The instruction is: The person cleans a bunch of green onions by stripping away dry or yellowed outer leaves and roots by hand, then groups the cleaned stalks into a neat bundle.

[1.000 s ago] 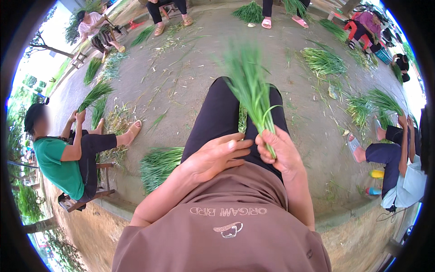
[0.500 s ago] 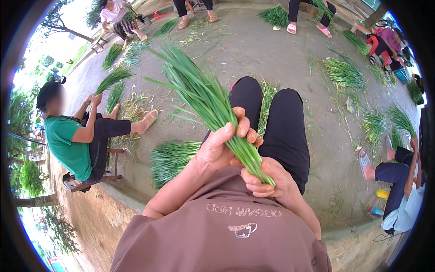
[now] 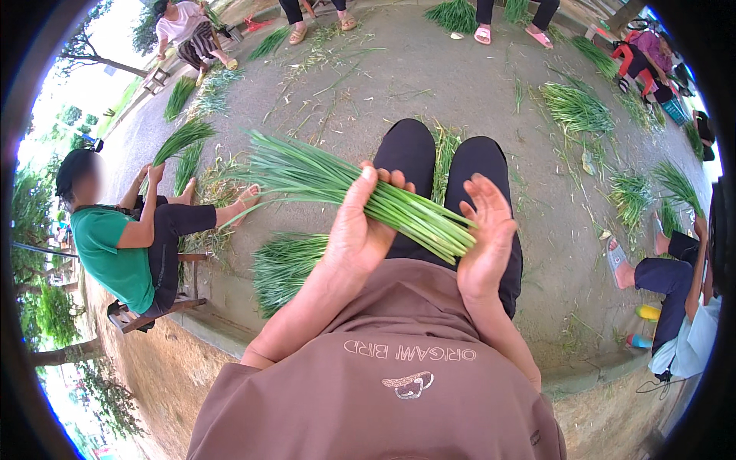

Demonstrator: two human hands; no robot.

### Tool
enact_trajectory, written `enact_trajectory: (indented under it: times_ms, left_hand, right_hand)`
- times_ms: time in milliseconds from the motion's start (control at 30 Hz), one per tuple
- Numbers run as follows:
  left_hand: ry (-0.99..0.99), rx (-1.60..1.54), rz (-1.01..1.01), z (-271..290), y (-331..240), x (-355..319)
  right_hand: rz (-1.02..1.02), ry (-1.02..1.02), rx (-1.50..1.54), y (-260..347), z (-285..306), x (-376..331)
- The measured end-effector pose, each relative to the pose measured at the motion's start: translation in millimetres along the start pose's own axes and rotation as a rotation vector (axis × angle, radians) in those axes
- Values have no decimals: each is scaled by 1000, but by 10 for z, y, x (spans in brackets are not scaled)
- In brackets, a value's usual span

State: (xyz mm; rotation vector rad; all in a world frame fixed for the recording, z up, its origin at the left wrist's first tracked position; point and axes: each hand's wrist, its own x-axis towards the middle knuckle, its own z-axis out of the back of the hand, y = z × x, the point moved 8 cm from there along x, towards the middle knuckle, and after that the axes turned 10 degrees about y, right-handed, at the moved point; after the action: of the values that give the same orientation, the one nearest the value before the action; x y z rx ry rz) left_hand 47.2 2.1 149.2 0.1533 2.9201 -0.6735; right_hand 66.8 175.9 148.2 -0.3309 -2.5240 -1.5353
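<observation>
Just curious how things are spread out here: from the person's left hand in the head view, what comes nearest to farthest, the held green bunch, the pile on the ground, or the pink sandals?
1. Green bunch, in the left hand.
2. Ground pile, lower left.
3. Pink sandals, far top.

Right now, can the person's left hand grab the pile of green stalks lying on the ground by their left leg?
Probably not yet. The left hand is wrapped around the bundle of green stalks, so it isn't free. The pile on the ground lies uncovered just below it.
</observation>
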Motion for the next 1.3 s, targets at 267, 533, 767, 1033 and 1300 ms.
enact_trajectory:
  times_ms: [267,533,767,1033,1300]
  left_hand:
    - [46,-6,69,-84,208,-44]
    - [49,174,25,-18,7,-45]
    - [116,141,94,-129,76,-69]
    - [436,393,237,-459,86,-80]
    - [399,621,282,-149,210,-85]
  right_hand:
    - [57,164,-47,49,-67,27]
    - [307,383,-923,491,-364,4]
    - [-89,625,-998,17,-500,-109]
    - [-644,530,-202,-174,-321,-154]
    - [-753,512,106,-158,-411,-305]
